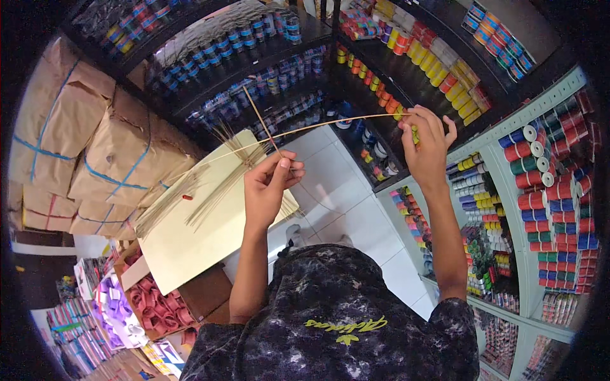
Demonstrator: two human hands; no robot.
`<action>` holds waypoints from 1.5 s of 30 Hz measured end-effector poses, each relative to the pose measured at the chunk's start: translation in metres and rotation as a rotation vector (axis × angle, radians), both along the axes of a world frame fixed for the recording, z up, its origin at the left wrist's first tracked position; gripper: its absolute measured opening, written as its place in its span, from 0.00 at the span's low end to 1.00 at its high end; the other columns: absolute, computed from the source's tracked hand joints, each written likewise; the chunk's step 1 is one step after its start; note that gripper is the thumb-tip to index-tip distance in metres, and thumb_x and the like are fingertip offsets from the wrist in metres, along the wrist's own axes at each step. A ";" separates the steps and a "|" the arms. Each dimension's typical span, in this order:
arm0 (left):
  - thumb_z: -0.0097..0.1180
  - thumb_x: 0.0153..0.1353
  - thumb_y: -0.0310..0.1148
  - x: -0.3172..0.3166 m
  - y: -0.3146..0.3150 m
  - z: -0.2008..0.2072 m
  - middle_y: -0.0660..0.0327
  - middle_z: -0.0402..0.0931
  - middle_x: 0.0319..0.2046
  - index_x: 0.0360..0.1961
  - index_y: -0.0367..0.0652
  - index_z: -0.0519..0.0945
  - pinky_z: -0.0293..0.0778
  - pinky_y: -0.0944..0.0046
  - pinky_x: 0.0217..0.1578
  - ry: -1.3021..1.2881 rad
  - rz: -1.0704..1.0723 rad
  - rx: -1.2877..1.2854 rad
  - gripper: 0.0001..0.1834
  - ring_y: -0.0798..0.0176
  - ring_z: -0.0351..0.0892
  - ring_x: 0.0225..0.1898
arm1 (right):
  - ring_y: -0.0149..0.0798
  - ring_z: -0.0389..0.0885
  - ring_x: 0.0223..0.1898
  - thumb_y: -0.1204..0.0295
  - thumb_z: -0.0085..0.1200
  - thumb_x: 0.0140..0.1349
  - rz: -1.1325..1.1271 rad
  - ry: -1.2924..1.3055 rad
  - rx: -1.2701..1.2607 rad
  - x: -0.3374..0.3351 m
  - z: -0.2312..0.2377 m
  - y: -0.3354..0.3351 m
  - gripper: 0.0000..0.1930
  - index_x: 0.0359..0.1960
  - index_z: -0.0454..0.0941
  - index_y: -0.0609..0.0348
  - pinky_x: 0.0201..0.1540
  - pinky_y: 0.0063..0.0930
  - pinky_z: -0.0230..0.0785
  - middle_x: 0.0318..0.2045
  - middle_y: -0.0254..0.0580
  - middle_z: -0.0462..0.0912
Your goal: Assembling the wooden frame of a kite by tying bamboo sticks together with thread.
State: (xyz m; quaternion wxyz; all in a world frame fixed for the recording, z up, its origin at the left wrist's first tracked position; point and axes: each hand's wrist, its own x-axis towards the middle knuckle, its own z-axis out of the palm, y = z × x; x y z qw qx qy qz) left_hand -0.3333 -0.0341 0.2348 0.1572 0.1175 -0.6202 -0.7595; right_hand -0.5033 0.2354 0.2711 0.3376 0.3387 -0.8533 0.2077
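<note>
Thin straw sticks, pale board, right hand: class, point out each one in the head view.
Thin straw sticks (pixel 330 125), head view, on the long stick stretched between both hands.
Pale board (pixel 190 244), head view, bare lower face.
Right hand (pixel 427 143), head view, back of hand.

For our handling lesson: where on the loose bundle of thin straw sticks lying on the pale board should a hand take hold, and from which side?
Probably at the banded waist of the bundle of sticks, near the red tie, coming from above. There the sticks are gathered close, while both ends fan out, and they lie flat on the pale board.
</note>
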 end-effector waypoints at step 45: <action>0.57 0.65 0.27 -0.016 0.037 0.022 0.61 0.84 0.26 0.44 0.40 0.87 0.73 0.70 0.29 -0.117 -0.281 -0.595 0.10 0.72 0.81 0.30 | 0.44 0.79 0.53 0.76 0.61 0.57 0.530 -0.169 0.029 0.055 -0.017 -0.023 0.08 0.39 0.79 0.60 0.61 0.49 0.67 0.47 0.41 0.81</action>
